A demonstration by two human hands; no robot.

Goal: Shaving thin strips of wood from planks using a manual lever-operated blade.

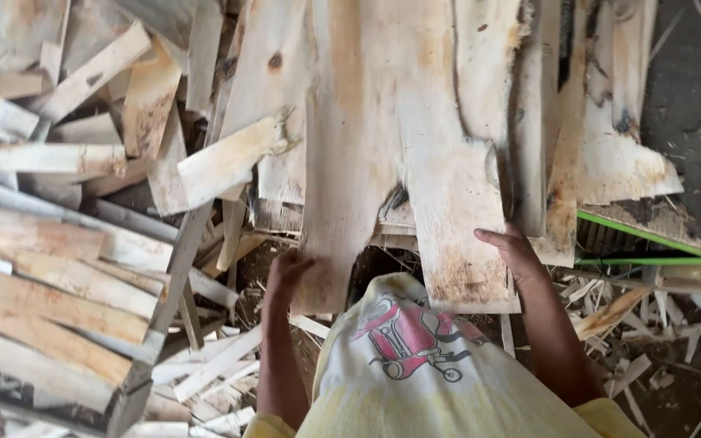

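At the centre of the frame, the left hand (pixel 287 272) closes its fingers on the lower edge of a narrow pale board (pixel 342 203). The right hand (pixel 513 253) rests open-fingered on the wider board (pixel 452 203) beside it. Both lie atop the offcut pile (pixel 83 243); a green-edged frame (pixel 651 243), possibly a crate, sits at right.

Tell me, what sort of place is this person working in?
Probably a sawmill yard or woodworking shed. Rough pale boards lie heaped everywhere, with stacked planks to one side and offcut slivers littering the dirt floor. The left hand and right hand each touch a board's end.
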